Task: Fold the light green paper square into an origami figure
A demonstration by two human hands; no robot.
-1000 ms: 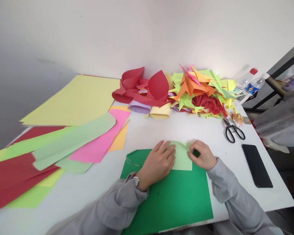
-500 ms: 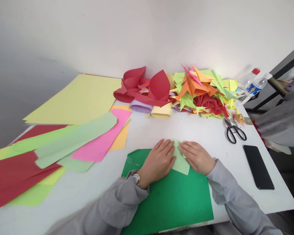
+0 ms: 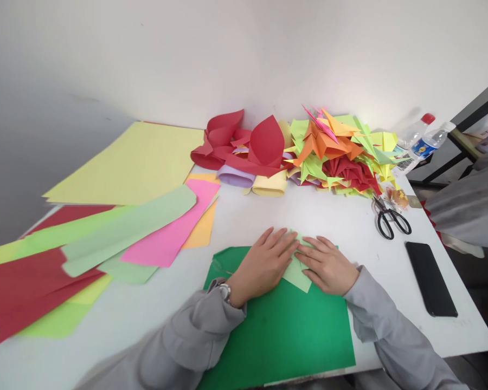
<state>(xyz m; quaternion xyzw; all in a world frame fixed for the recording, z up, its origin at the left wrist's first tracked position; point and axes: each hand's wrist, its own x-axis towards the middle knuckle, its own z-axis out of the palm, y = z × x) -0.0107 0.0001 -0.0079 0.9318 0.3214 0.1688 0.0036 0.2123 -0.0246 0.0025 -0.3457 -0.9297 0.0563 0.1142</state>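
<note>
A small folded piece of light green paper (image 3: 297, 278) lies on a large dark green sheet (image 3: 293, 336). My left hand (image 3: 264, 265) rests flat over the left side of the folded paper, fingers stretched out and pointing away from me. From the other side, my right hand (image 3: 327, 265) lies on it with its fingers extended and slightly spread. The fingertips of both hands come together near the paper's upper part and cover much of it. Only the lower corner and a bit of the top show.
Coloured paper strips (image 3: 126, 233) and a pale yellow sheet stack (image 3: 130, 162) lie left. Along the wall are curled red paper (image 3: 266, 143) and a heap of folded paper shapes (image 3: 329, 151). Scissors (image 3: 391, 219), a black phone (image 3: 431, 279) and plastic bottles (image 3: 427, 143) are right.
My left hand has shifted a little to the right across the light green paper. The hands are now closer together, and my right fingers are more spread.
</note>
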